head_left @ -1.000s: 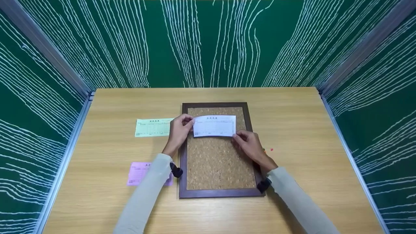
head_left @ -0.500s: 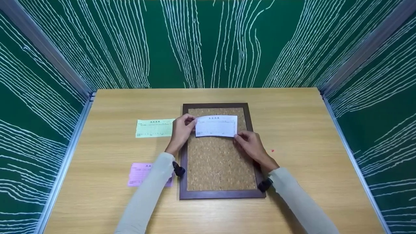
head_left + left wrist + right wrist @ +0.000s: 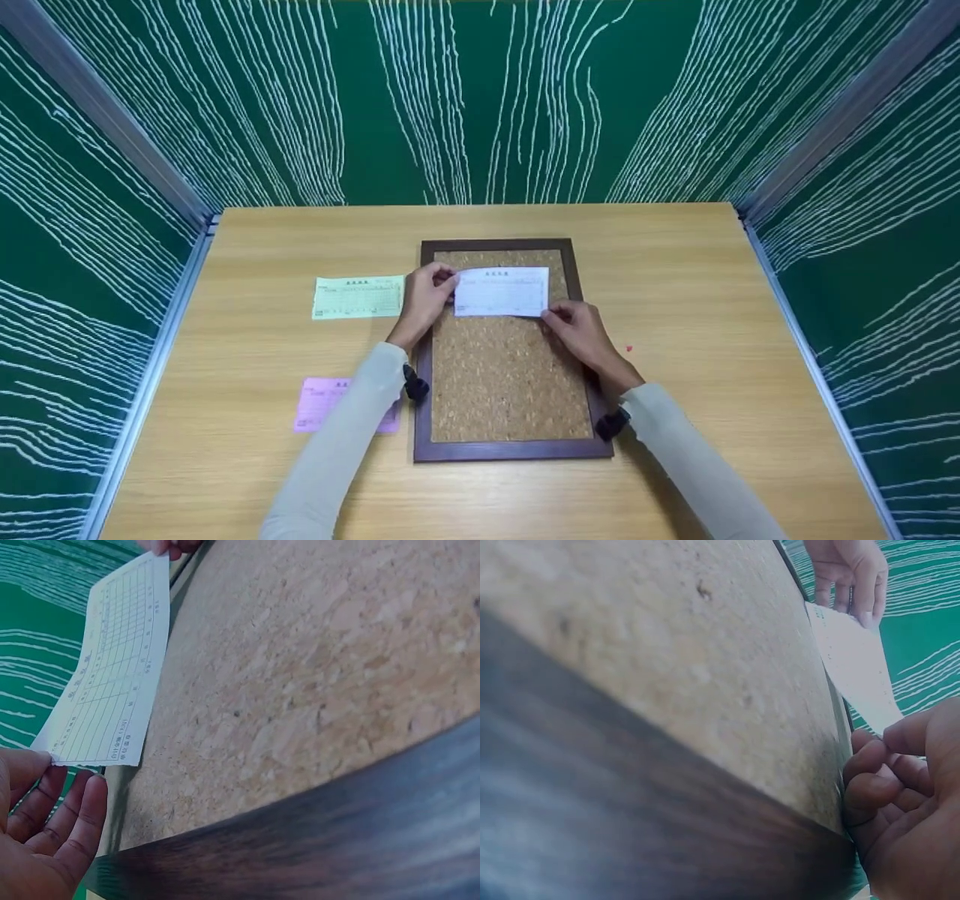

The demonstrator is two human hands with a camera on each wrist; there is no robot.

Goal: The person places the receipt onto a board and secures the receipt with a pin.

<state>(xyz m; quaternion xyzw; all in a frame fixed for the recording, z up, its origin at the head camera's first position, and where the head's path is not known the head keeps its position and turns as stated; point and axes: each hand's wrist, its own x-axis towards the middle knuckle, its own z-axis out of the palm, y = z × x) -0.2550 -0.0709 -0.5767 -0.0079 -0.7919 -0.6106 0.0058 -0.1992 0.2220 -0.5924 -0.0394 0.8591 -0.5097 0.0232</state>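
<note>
A white printed paper form (image 3: 501, 292) spans the upper part of a cork board (image 3: 510, 382) with a dark wooden frame. My left hand (image 3: 429, 300) pinches its left edge near the top corner, and my right hand (image 3: 583, 334) pinches its lower right corner. In the left wrist view, the form (image 3: 112, 667) slants along the cork, with thumb and fingertips of the left hand (image 3: 52, 832) at its near end. From the right wrist, the right hand (image 3: 907, 795) grips the near corner. Whether the paper touches the cork cannot be told.
Left of the board lie a green printed form (image 3: 356, 298) and, nearer, a purple one (image 3: 322, 401), partly covered by the left sleeve (image 3: 341, 442). A tiny red object (image 3: 629, 348) sits right of the board. Green walls with white lines surround the wooden table (image 3: 225, 345).
Both hands have shifted the white form slightly to the right over the board, and it looks flatter. Tiny coloured bits beside the right wrist are now hidden; only the red one shows.
</note>
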